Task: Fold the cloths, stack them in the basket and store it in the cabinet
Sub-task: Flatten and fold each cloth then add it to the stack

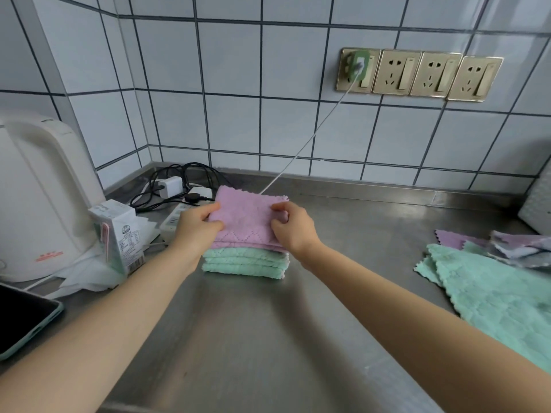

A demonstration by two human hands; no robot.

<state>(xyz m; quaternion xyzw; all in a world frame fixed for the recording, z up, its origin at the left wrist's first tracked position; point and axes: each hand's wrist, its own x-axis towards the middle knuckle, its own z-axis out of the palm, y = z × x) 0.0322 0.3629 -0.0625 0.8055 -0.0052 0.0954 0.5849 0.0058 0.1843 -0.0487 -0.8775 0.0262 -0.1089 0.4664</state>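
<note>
Fingers pinch pink cloth between kettle and unfolded cloths.

The worktop is brushed steel, dull-shining and smeared. The pink cloth and the green cloths under it are soft, fluffy microfibre with pinked edges. The wall tiles look glossy; the kettle, left, is smooth white plastic.
</note>
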